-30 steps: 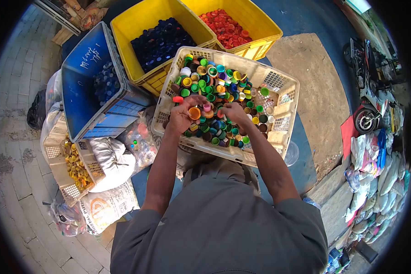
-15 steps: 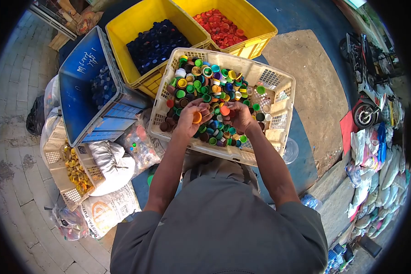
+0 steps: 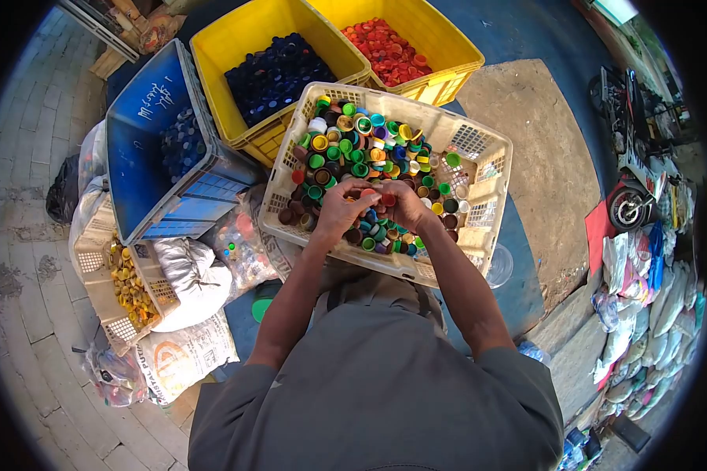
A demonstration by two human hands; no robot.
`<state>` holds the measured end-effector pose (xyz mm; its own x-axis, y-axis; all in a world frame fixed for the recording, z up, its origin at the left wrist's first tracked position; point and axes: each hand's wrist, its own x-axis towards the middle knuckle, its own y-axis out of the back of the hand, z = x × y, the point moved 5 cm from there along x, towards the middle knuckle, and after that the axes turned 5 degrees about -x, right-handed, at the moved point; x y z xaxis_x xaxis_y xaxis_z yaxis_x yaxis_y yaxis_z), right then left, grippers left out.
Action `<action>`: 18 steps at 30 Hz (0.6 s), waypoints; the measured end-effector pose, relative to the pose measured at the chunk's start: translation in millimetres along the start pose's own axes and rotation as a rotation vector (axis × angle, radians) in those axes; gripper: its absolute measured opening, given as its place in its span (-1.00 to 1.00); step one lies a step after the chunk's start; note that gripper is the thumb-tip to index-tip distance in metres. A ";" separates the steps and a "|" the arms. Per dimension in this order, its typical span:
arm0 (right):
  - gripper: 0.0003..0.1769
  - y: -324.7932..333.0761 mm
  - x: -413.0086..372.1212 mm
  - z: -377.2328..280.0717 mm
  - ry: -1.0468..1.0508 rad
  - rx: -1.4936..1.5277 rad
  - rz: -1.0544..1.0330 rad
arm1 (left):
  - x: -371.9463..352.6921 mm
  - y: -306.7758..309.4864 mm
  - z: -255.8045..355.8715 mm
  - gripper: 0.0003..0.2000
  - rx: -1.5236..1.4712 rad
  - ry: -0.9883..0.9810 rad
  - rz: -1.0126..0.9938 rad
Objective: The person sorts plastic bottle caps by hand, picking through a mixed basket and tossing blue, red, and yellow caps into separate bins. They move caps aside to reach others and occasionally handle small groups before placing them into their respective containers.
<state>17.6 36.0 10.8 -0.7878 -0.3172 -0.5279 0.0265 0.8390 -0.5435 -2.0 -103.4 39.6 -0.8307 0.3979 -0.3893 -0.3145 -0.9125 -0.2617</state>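
Observation:
A cream plastic crate (image 3: 479,133) full of mixed bottle caps (image 3: 339,149) stands in front of me. Over its near half my two hands meet, fingers almost touching. My left hand (image 3: 342,212) is closed, with an orange-red bottle cap (image 3: 368,193) at its fingertips. Curled in beside it, my right hand (image 3: 407,207) holds a red bottle cap (image 3: 389,200). The fingers partly cover both caps. Green, brown, white, yellow and teal caps lie loose beneath and around the hands.
Behind the crate stand a yellow bin (image 3: 212,47) of dark blue caps and another yellow bin (image 3: 457,63) of red caps. A blue crate (image 3: 133,141) is at left, above a basket with yellow caps (image 3: 133,290). Sacks (image 3: 192,349) lie nearby; a motorcycle (image 3: 630,188) stands right.
My hands have come together over the crate, the left moving right toward the other. The orange cap seen in my left palm is now hidden from view there. The camera view has shifted slightly.

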 end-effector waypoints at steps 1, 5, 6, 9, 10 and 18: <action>-0.76 -0.9 0.9 -0.1 -0.006 -0.041 0.023 | 0.1 2.7 -2.5 -0.74 -0.039 0.006 0.012; -0.72 -0.9 10.1 -1.6 -0.036 -0.364 0.168 | -0.2 21.8 -16.3 -0.76 -0.257 0.042 0.062; -0.70 1.0 13.3 -2.4 -0.043 -0.484 0.221 | -1.8 25.2 -15.2 -0.77 -0.328 0.054 0.072; -0.64 -10.2 20.6 -20.8 0.333 -0.997 0.376 | -10.2 41.3 -8.2 -0.81 -0.606 0.047 0.161; -0.64 -17.1 21.2 -26.2 0.356 -1.128 0.460 | -15.9 47.7 -1.2 -0.84 -0.728 0.001 0.136; -0.71 -125.5 66.8 -20.8 0.684 -1.726 0.274 | -36.3 111.8 -4.7 -0.84 -1.286 -0.060 0.099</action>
<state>-51.2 -81.3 57.4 -0.9590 -0.2719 0.0799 -0.0473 0.4317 0.9008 -4.8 -219.4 20.4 -0.8545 0.2992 -0.4246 0.3869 -0.1785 -0.9047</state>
